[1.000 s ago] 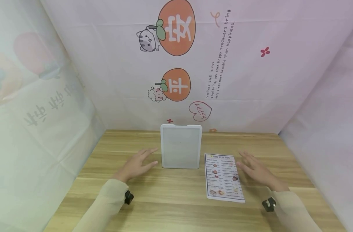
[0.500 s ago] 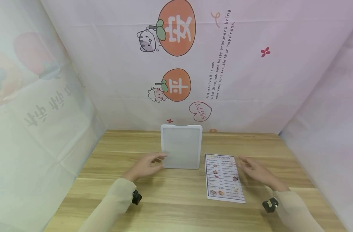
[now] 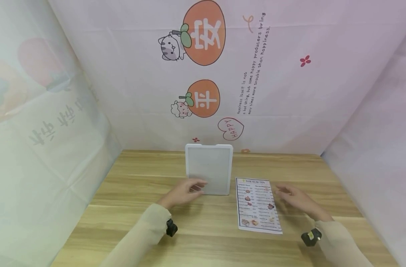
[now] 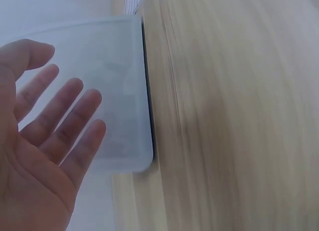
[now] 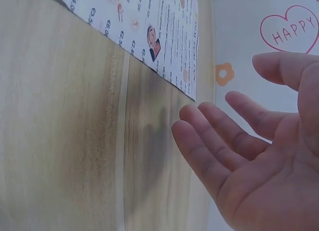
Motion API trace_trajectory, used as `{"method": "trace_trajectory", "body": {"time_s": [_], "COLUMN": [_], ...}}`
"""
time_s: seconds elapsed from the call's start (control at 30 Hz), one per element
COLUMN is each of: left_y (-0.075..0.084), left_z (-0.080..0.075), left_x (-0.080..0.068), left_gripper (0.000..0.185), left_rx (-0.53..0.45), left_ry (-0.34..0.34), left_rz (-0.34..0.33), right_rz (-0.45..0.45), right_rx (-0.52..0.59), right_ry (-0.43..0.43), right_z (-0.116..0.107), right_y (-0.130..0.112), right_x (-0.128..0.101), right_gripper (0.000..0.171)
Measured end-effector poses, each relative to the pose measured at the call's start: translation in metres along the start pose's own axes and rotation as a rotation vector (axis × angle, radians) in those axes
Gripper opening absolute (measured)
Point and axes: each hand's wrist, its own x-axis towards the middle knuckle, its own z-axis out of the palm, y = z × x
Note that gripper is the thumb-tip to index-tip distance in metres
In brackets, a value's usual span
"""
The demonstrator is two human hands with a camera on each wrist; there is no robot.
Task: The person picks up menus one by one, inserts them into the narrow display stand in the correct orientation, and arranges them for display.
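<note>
A white framed display stand (image 3: 209, 167) with a pale grey panel stands upright near the back of the table. In front of its lower left part is my left hand (image 3: 183, 193), fingers relaxed and holding nothing; the left wrist view shows the palm and spread fingers (image 4: 65, 126) before the frosted panel (image 4: 114, 81). To the stand's right, a printed dim sum menu sheet (image 3: 258, 205) lies flat. My right hand (image 3: 300, 202) hovers by the sheet's right edge, fingers loosely bent; in the right wrist view it is apart from the menu (image 5: 144, 31).
The wood-grain table (image 3: 203, 244) reaches back to a white cloth backdrop (image 3: 139, 92) printed with orange fruits and lettering. Cloth walls hang at the left and right sides. A dark wrist camera (image 3: 171, 227) sits on the left sleeve, another camera (image 3: 311, 237) on the right.
My left hand has moved right, from beside the stand to in front of its lower left part. The right hand has shifted slightly nearer, its fingers bending a little. The stand and menu have stayed put.
</note>
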Motion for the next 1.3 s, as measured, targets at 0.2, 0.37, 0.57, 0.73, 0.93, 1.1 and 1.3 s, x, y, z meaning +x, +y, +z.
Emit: {"method": "trace_trajectory", "body": {"time_s": [0.2,0.37,0.57,0.73,0.93,1.1,1.3], "left_y": [0.0,0.002,0.007,0.013,0.014,0.014,0.019], "left_z": [0.012,0.023,0.039,0.05,0.067,0.08,0.09], "left_x": [0.008,0.012,0.019,0.025,0.035,0.043,0.047], "left_gripper": [0.037,0.037,0.041,0.046,0.051,0.053,0.056], "left_rx": [-0.023,-0.07,-0.204,-0.35,-0.534,-0.656,-0.713], "left_ry": [-0.016,-0.03,-0.05,-0.076,-0.119,-0.098,-0.073], "left_rz": [-0.011,-0.03,-0.155,-0.243,-0.277,-0.321,-0.362], "right_rz": [0.02,0.066,0.099,0.087,0.096,0.091,0.06], "right_rx": [0.137,0.219,0.328,0.348,0.361,0.381,0.423], "right_ry": [-0.06,-0.096,-0.164,-0.185,-0.191,-0.19,-0.216], "right_z": [0.001,0.001,0.003,0.002,0.001,0.001,0.0], "right_y": [-0.001,-0.002,0.001,0.003,0.005,0.007,0.011], "right_x": [0.0,-0.001,-0.001,0.0,-0.001,0.0,0.0], "right_gripper": [0.066,0.069,0.072,0.07,0.068,0.067,0.064]}}
